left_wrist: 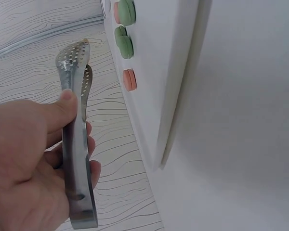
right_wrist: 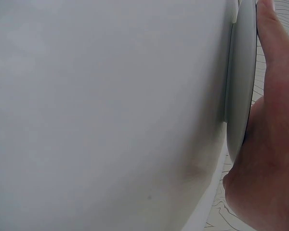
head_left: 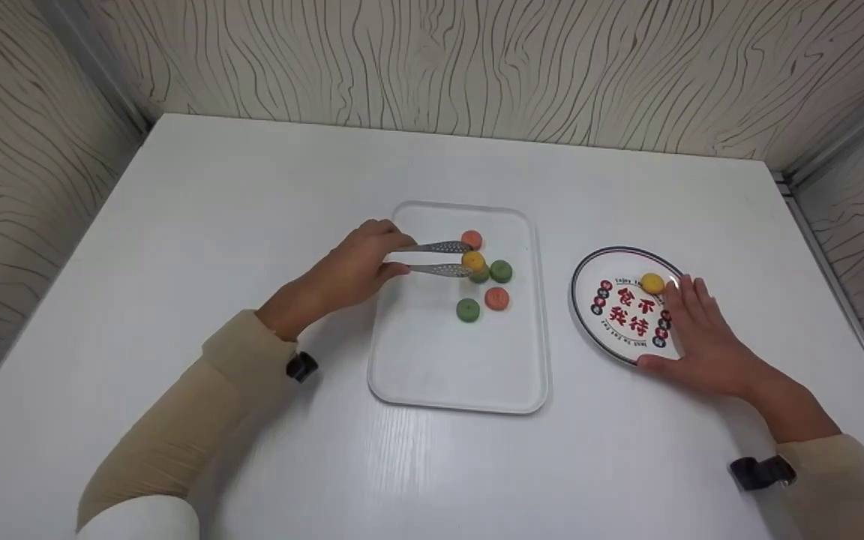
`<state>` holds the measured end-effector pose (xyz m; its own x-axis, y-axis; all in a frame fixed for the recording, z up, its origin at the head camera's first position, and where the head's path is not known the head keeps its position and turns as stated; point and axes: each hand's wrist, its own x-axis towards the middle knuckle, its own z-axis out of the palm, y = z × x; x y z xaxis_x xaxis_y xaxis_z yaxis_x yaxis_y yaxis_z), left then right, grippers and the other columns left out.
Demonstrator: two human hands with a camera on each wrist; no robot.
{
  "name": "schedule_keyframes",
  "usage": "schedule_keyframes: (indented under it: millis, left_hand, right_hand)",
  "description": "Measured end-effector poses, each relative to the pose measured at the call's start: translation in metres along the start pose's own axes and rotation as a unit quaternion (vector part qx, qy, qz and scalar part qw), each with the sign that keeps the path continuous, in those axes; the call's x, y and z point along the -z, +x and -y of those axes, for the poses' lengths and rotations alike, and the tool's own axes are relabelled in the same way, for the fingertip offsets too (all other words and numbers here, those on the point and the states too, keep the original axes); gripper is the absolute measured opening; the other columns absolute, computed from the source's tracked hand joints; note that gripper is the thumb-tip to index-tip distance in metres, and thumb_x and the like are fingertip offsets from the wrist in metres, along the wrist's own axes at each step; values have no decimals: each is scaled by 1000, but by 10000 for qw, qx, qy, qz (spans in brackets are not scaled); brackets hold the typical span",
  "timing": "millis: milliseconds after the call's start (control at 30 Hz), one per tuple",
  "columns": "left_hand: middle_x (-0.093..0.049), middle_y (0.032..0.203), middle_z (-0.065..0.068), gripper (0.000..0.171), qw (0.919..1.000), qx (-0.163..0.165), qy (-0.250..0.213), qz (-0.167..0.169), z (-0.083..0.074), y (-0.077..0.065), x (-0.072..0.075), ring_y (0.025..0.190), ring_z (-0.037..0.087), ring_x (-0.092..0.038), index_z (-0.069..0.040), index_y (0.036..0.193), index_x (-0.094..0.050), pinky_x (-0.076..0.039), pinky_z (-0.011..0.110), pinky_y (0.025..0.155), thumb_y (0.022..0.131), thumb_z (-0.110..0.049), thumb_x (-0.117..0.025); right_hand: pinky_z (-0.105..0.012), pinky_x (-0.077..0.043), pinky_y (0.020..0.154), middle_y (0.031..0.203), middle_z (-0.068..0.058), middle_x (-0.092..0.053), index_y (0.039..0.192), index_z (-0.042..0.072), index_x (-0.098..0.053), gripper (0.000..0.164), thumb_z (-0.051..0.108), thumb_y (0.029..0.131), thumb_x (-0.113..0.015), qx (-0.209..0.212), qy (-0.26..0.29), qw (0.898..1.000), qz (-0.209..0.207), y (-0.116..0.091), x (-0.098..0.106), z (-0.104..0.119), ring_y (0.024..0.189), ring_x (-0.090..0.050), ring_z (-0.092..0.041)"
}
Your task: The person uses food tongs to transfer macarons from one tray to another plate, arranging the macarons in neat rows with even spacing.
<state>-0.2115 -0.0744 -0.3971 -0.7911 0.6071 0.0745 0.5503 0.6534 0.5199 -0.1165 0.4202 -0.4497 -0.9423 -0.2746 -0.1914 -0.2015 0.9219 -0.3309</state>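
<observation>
My left hand (head_left: 353, 266) holds metal tongs (left_wrist: 77, 159) with perforated ends, thumb on one arm and fingers on the other. Between the tong tips is a yellow macaron (head_left: 472, 261), held over the white tray (head_left: 432, 367) and overlapping a green macaron (head_left: 481, 275) in the head view. Around it on the tray lie a pink macaron (head_left: 471, 239), another green macaron (head_left: 501, 271) and several more. My right hand (head_left: 709, 345) rests at the right rim of a round printed plate (head_left: 604, 262), fingers extended. A yellow macaron (head_left: 652, 283) sits on that plate beside the fingertips.
Tray and plate stand side by side on a white table (head_left: 282, 180), the plate to the right. Wood-grain patterned panels (head_left: 432, 60) rise behind the table and at both sides. The tray has a low raised rim.
</observation>
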Motion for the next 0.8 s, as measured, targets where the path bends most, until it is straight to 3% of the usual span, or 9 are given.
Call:
schedule_keyframes:
  millis: [800]
  left_hand:
    - [-62, 123, 11, 37, 9997, -171, 78, 127, -27, 30, -6, 115, 22, -54, -8, 135, -65, -48, 32, 99, 99, -12, -69]
  right_hand:
    - [-41, 20, 119, 162, -34, 16, 157, -9, 7, 122, 57, 90, -70, 44, -19, 10000, -43, 0, 0, 0, 149, 23, -46]
